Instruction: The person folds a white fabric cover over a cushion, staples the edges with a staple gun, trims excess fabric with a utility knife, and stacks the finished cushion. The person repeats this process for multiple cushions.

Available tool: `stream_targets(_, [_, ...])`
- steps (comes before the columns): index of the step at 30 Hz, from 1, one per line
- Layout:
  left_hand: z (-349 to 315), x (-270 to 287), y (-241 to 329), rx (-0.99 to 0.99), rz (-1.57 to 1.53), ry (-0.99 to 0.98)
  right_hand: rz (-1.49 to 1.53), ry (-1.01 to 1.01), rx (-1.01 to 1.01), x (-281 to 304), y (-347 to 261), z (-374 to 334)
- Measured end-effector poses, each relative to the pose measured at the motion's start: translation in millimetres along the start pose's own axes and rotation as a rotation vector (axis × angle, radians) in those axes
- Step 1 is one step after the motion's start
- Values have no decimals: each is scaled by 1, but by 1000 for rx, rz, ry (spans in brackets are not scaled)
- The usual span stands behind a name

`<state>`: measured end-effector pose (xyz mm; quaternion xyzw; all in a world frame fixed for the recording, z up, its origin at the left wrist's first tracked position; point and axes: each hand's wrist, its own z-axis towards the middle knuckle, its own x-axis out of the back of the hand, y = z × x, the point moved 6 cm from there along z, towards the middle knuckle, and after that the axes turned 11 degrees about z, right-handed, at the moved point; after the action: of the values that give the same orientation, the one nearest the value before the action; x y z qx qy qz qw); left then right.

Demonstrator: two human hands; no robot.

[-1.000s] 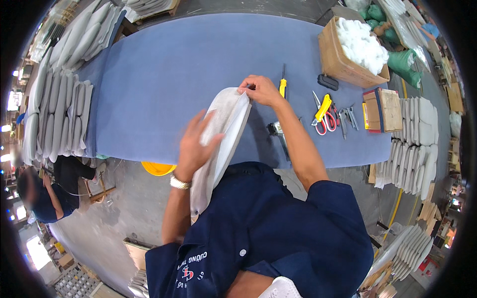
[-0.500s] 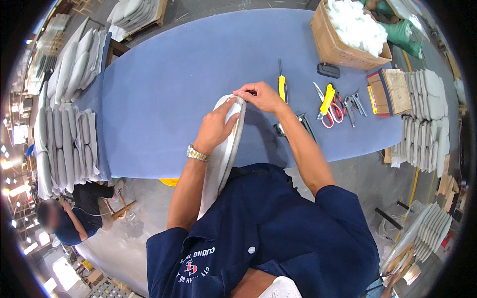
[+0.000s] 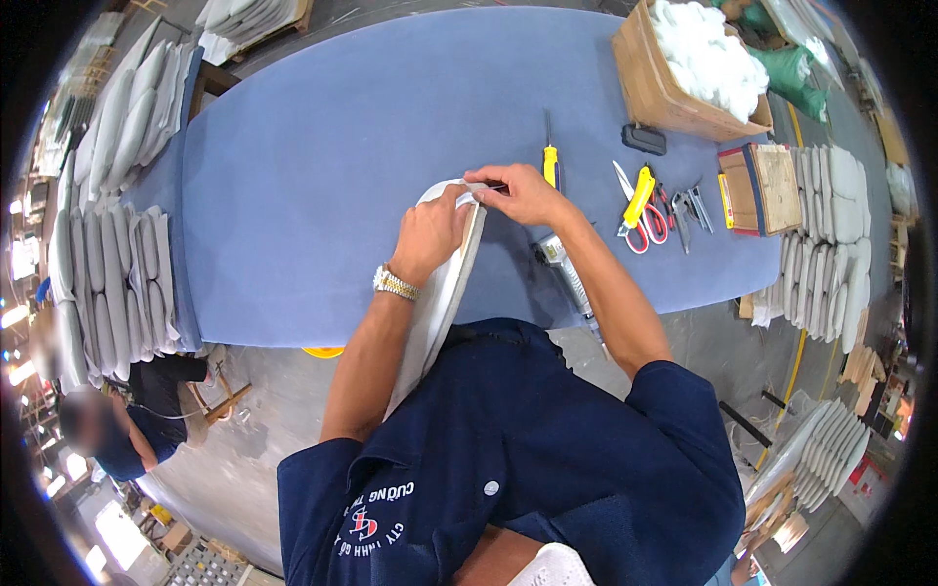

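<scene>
A pale grey upholstered cushion (image 3: 442, 303) stands on its edge, leaning from the table toward my body. My left hand (image 3: 435, 230) grips it near its upper end, the fingers bent over the top. My right hand (image 3: 523, 195) is closed at the same end, thumb and fingers pinching the fabric at the cushion's edge. The two hands almost meet there, and the fingertips hide part of the fabric. Beside my right forearm lies a silver and black pneumatic staple gun (image 3: 562, 273), partly covered by the arm.
On the blue table (image 3: 313, 195) lie a yellow-handled screwdriver (image 3: 551, 166), red-handled scissors (image 3: 640, 232), a yellow utility knife (image 3: 639, 195) and pliers (image 3: 680, 220). A carton (image 3: 664, 83) of white stuffing stands far right. Stacked cushions (image 3: 117, 283) flank the table; a person (image 3: 137, 430) sits lower left.
My right hand's fingers have shifted at the cushion's top edge, and my left fingers are more bent. More of the staple gun shows beside my right forearm. The view has shifted slightly.
</scene>
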<state>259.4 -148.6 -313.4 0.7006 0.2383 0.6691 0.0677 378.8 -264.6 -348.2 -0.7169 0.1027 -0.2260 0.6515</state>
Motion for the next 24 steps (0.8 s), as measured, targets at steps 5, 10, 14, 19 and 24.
stream_targets(5, [19,14,-8,-35,-32,26,-494,-167,55,1,-47,21])
stream_targets(10, [26,26,-19,25,-132,-1,-618,-340,-56,0,-62,51])
stream_targets(14, [19,30,-24,104,-203,-88,-718,-440,-90,-12,-83,61])
stream_targets(19, [10,20,-28,30,-226,5,-776,-446,-75,-19,-76,62])
stream_targets(24, [16,9,-14,110,-53,34,-699,-406,-93,-10,-67,59])
